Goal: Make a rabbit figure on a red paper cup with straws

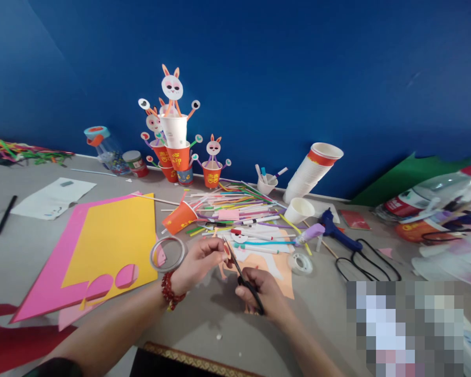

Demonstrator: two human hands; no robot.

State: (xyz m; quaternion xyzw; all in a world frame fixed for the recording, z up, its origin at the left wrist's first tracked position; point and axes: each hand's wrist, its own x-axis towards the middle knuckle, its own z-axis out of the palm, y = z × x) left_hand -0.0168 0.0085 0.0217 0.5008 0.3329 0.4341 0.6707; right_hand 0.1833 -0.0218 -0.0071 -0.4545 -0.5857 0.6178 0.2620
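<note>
Near the middle of the table, my left hand (pixel 200 262), with a red bead bracelet at the wrist, pinches a small orange paper piece (pixel 227 252). My right hand (pixel 261 293) is wrapped round the handles of black scissors (pixel 248 283). The scissors' blades point up and left, right beside the paper piece. Peach paper (pixel 284 269) with cut-out parts lies behind my right hand. A white rabbit face (pixel 239 237) rests on the markers and papers just beyond the hands. To the left of my left hand is a roll of tape (pixel 167 254).
Paper-cup rabbits (pixel 176 131) stand at the back, left of a leaning cup stack (pixel 314 170). Straws and pens (pixel 239 204) cover the centre. Yellow sheets (pixel 113 235) lie left; a blue glue gun (pixel 337 233) with a looping black cord and clear tape (pixel 300 264) lie right.
</note>
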